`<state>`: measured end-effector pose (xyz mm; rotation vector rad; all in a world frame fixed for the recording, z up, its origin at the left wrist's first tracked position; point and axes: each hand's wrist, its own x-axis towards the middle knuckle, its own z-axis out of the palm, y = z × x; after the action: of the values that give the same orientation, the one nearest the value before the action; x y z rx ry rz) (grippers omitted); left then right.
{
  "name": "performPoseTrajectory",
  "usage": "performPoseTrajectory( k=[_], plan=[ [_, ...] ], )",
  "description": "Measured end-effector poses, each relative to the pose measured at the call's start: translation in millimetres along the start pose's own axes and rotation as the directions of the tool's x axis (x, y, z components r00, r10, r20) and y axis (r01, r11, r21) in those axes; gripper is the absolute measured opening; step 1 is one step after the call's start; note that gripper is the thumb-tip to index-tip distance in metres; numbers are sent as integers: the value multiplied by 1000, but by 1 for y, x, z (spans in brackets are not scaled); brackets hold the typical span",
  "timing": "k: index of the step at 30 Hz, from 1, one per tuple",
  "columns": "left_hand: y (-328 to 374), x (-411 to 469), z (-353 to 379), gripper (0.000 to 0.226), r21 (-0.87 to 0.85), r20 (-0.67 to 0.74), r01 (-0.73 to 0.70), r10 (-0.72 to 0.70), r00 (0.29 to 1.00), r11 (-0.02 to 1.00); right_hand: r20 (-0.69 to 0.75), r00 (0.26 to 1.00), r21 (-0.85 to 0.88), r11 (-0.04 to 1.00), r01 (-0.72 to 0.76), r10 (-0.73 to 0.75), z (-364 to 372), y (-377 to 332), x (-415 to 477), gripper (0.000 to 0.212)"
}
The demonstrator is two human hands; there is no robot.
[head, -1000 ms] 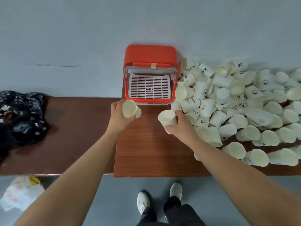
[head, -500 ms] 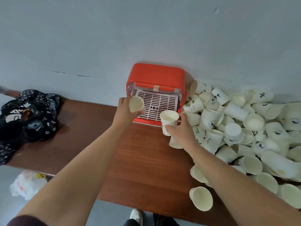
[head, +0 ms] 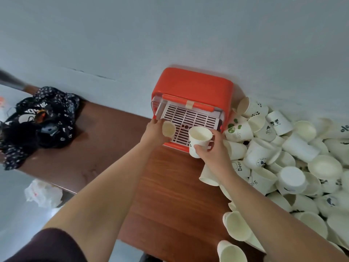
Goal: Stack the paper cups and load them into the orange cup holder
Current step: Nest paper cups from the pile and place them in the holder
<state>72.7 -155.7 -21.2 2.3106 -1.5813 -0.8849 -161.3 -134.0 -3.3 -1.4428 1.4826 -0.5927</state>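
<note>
The orange cup holder (head: pixel 192 85) stands against the wall with its front open, showing a white slotted tray (head: pixel 190 120). My left hand (head: pixel 154 132) grips a white paper cup (head: pixel 168 128) at the holder's front left, its mouth facing me. My right hand (head: pixel 213 150) holds a second paper cup (head: pixel 199 140) upright in front of the tray's right half. A big heap of loose paper cups (head: pixel 287 154) lies to the right of the holder.
The brown wooden table (head: pixel 170 195) runs along a pale wall. A black patterned bag (head: pixel 39 121) sits at the table's left end. Below the left edge lies a white plastic bag (head: pixel 42 193) on the floor. Cups spill toward the front right edge.
Both hands have moved forward with their cups, from the table's middle up to the holder's open front. The view has tilted and come closer.
</note>
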Motion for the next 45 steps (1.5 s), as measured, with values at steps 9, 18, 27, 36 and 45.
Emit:
performPoseTrajectory(
  k=[9, 18, 27, 36, 45],
  plan=[
    [-23, -14, -12, 91, -165, -5, -80, 81, 997, 983, 31, 998, -36, 998, 50, -49, 23, -21, 17, 72],
    [-22, -34, -58, 46, -674, 32, -140, 218, 975, 726, 70, 987, 3, 990, 142, -142, 63, -67, 36, 73],
    [-44, -7, -48, 53, -563, -1, -190, 229, 973, 804, 101, 989, -67, 991, 114, -107, 90, -66, 45, 64],
    [-70, 21, -19, 58, -191, 28, -235, 245, 969, 953, 82, 996, -267, 962, 60, -39, 119, -47, 46, 65],
    [-69, 4, -44, 48, -268, 18, -214, 227, 974, 939, -27, 999, -287, 957, -49, 43, 93, -71, 9, 57]
  ],
)
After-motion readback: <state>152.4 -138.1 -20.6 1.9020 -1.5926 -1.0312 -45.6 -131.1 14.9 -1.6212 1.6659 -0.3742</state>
